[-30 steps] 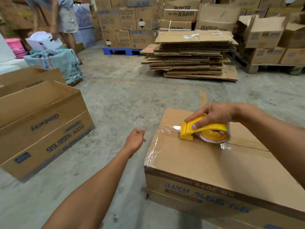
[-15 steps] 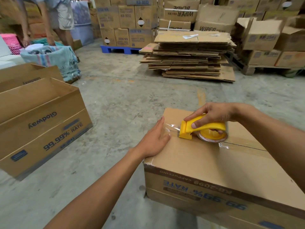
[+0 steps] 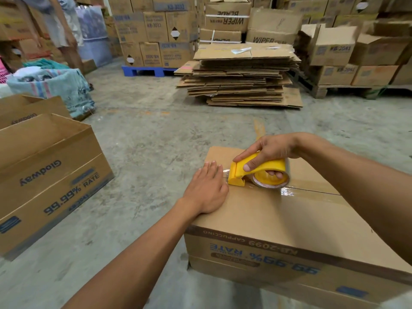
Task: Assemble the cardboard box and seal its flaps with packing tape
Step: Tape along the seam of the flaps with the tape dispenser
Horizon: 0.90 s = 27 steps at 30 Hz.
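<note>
A brown cardboard box (image 3: 278,219) with its top flaps folded shut stands on the floor at the lower right. Clear packing tape (image 3: 312,190) runs along the centre seam. My right hand (image 3: 269,152) grips a yellow tape dispenser (image 3: 252,172) that rests on the seam near the box's left edge. My left hand (image 3: 207,190) lies flat, fingers together, on the box top at that left edge, touching the dispenser's front and pressing the tape end.
An open box (image 3: 51,175) marked Glodway stands at the left. A stack of flattened cartons (image 3: 240,76) lies ahead on the concrete floor. Stacked boxes on pallets line the back. A person (image 3: 60,25) stands by a full sack (image 3: 55,88) at the far left.
My left hand came from the air beside the box onto its left top edge and now lies flat against the dispenser. The dispenser has hardly moved.
</note>
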{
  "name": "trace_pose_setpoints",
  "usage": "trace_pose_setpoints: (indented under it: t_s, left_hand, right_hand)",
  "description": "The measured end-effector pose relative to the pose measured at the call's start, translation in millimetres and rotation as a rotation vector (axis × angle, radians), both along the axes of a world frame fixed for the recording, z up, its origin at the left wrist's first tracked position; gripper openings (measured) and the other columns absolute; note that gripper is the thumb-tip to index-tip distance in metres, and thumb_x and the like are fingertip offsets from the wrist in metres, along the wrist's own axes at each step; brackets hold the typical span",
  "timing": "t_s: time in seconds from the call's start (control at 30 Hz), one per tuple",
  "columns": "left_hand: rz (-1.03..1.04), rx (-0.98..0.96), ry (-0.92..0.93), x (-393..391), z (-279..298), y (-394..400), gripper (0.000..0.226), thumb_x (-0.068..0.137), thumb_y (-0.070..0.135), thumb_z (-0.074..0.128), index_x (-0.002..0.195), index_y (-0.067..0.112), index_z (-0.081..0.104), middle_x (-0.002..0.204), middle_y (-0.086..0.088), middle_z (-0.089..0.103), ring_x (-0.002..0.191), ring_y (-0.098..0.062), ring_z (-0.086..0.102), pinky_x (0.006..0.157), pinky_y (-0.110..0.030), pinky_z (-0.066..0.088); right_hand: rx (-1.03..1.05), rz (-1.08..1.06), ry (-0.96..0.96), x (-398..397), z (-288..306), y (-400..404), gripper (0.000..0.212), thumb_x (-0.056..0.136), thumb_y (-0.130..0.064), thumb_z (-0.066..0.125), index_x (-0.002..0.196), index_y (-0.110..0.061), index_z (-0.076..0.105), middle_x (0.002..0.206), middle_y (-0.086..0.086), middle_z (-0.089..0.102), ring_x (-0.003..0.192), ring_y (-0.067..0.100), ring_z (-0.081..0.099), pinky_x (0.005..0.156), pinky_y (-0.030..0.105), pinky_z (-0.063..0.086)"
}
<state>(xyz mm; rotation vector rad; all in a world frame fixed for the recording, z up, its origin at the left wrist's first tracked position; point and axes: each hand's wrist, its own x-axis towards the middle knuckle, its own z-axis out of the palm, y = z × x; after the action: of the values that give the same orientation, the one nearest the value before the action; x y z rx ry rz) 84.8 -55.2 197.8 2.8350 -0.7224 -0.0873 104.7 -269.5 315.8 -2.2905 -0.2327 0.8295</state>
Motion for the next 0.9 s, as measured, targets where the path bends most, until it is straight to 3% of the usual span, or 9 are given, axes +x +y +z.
trace_pose_setpoints:
  t_s: [0.1,0.3,0.6,0.7,0.9]
  left_hand:
    - [0.0,0.022,-0.02,2.1,-4.4,0.9,0.063,0.101,0.041,0.019,0.155,0.011,0.006,0.164,-0.008,0.0,0.15,-0.021,-0.004,0.121,-0.036,0.0]
    - [0.011,-0.001,0.021,-0.5,-3.5,0.8,0.067,0.099,0.046,0.023,0.155,0.015,0.004,0.164,-0.001,-0.001,0.15,-0.018,-0.005,0.12,-0.031,-0.001]
    - [-0.006,0.052,0.011,1.9,-9.1,0.6,0.072,0.094,0.052,0.014,0.155,0.015,0.0,0.163,-0.001,-0.004,0.15,-0.018,-0.007,0.122,-0.038,0.002]
    - [0.004,0.089,0.0,1.8,-6.8,-3.2,0.07,0.096,0.049,0.016,0.155,0.016,-0.001,0.163,0.0,-0.005,0.15,-0.019,-0.007,0.121,-0.04,-0.002]
    - [-0.061,0.223,-0.089,-8.8,12.6,-30.9,0.066,0.097,0.038,0.021,0.154,0.012,0.0,0.163,-0.007,-0.006,0.149,-0.025,-0.012,0.118,-0.048,-0.01]
  right_hand:
    - [0.001,-0.006,-0.007,0.1,-0.6,-2.3,0.046,0.082,-0.025,0.077,0.126,-0.032,0.067,0.073,-0.002,0.073,0.045,0.017,0.056,0.038,0.026,0.052]
    - [0.066,-0.014,0.055,-5.2,-0.9,-20.5,0.045,0.088,-0.023,0.07,0.131,-0.033,0.06,0.065,0.007,0.068,0.04,0.016,0.055,0.041,0.026,0.053]
    - [0.062,-0.128,0.076,-58.9,-1.2,-98.9,0.047,0.085,-0.025,0.071,0.128,-0.039,0.061,0.097,0.024,0.072,0.044,0.023,0.055,0.041,0.026,0.052]
    - [0.025,-0.135,0.01,-60.2,-4.7,-96.5,0.042,0.081,-0.029,0.075,0.121,-0.041,0.068,0.107,0.019,0.073,0.057,0.03,0.057,0.043,0.029,0.054]
    - [-0.06,-0.127,-0.011,-50.0,-2.8,-85.0,0.044,0.08,-0.026,0.079,0.122,-0.032,0.07,0.08,0.0,0.075,0.042,0.018,0.056,0.036,0.025,0.051]
